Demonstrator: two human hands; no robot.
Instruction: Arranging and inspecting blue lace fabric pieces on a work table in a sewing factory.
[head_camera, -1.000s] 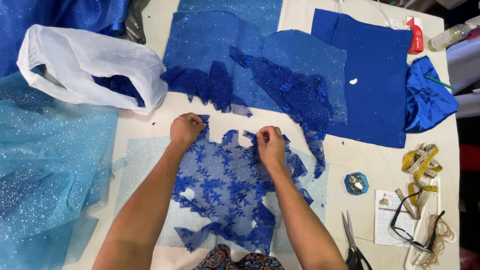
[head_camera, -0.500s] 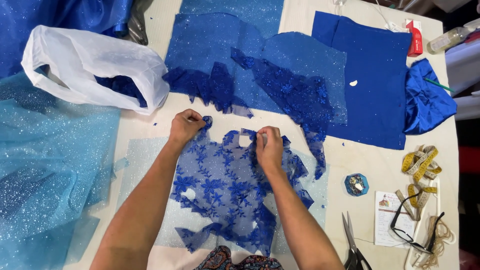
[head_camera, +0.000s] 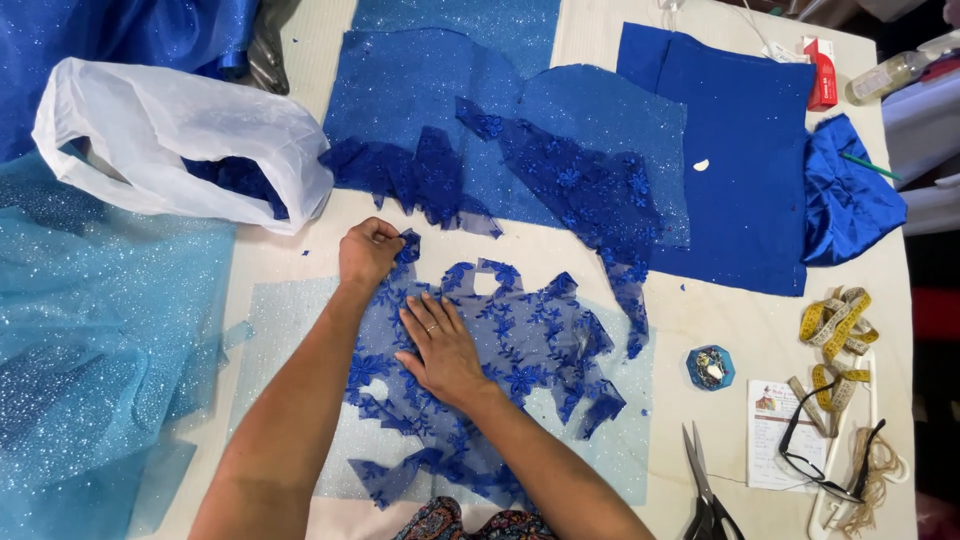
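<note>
Head view: the person worked at a cream worktop covered with blue fabrics. A piece of dark blue floral lace lay spread on a pale glittered tulle panel at the near centre of the worktop. The left hand was clenched at the lace's upper left corner, its fingers pinching the edge of the lace. The right hand lay flat and released on the middle of the lace, fingers spread, palm down, pressing it against the panel; a ring showed on one finger.

Beyond the lace, a larger glittered blue fabric piece carried further lace strips. A white plastic bag lay at the far left, just beside light blue glitter tulle that hung over the left edge. A plain royal blue cloth lay at the far right, with a crumpled satin scrap beside it.

On the near right lay scissors, a small blue pin tin, a yellow tape measure, spectacles and a paper note.
</note>
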